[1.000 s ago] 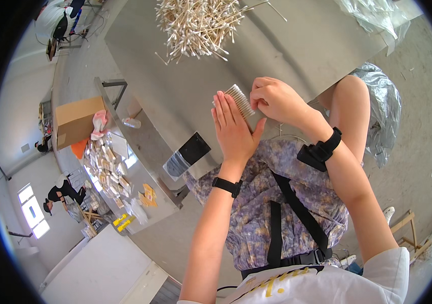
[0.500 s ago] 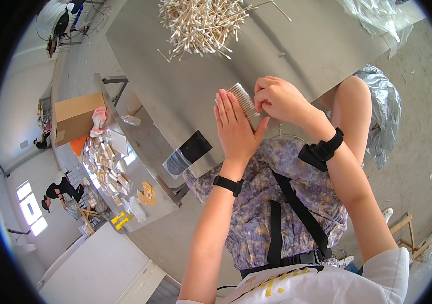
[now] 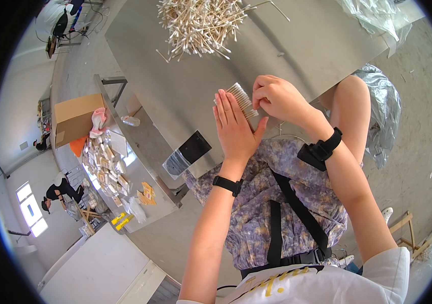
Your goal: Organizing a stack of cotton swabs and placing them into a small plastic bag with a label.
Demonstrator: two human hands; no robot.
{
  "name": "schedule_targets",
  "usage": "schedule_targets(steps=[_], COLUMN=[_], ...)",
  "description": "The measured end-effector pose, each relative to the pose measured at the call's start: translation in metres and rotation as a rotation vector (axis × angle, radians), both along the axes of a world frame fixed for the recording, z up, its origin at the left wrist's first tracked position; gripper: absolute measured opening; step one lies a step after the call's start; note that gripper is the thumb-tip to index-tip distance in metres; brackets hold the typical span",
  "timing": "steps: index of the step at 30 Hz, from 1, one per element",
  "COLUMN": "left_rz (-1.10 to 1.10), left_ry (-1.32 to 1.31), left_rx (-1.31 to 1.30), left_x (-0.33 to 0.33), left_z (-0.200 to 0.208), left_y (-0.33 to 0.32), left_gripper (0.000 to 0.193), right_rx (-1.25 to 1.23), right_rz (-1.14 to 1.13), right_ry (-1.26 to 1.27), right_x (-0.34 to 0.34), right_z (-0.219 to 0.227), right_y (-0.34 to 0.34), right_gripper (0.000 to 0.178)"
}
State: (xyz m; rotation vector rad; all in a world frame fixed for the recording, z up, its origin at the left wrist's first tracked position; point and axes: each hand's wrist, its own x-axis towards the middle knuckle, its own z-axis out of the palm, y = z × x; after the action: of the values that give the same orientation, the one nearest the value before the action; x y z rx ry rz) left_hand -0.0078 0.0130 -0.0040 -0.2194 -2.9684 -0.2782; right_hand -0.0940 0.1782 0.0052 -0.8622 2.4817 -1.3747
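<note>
a row of cotton swabs (image 3: 242,99) lies on the counter (image 3: 175,93), partly under the flat, open left hand (image 3: 236,133). at the row's three o'clock, the right hand (image 3: 279,97) is curled; i cannot tell whether it grips any.

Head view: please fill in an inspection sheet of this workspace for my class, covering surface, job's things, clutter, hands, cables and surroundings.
Surface: grey table, smooth.
Job's things: swab row, partly covered; swab heap, loose, on the far side.
Clutter: clear bag at the far right; black packet at the near left edge.
Hands: left hand flat over part of the row; right hand curled at its right end, grip hidden.
Cables: short black cord beside the shirt.
Surroundings: second table on the left with packs and box; people beyond.
</note>
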Motion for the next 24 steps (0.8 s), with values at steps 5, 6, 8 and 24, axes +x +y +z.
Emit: schedule_targets(steps=[5,6,8,24], left_rz=[0.001,0.003,0.004,0.008], left_ry=[0.0,-0.003,-0.006,-0.016], left_rx=[-0.004,-0.004,-0.002,-0.003], left_x=[-0.0001,0.0002,0.0001,0.0006], left_z=[-0.0008,-0.0007,0.0002,-0.0003], left_y=[-0.0006,-0.001,-0.0001,-0.0007], left_gripper=[0.1,0.1,0.1,0.1], right_rx=[-0.017,-0.029,-0.039,-0.014], right_rz=[-0.024,-0.056,-0.088,-0.095], right_ry=[-0.032,-0.049,-0.066,0.002], right_x=[-0.0003,-0.0001,0.0002,0.0004], right_z=[0.004,0.006,0.0064,0.002], right_y=[-0.003,-0.0039,-0.0039,-0.0073], right_gripper=[0.014,0.013,0.013,0.019])
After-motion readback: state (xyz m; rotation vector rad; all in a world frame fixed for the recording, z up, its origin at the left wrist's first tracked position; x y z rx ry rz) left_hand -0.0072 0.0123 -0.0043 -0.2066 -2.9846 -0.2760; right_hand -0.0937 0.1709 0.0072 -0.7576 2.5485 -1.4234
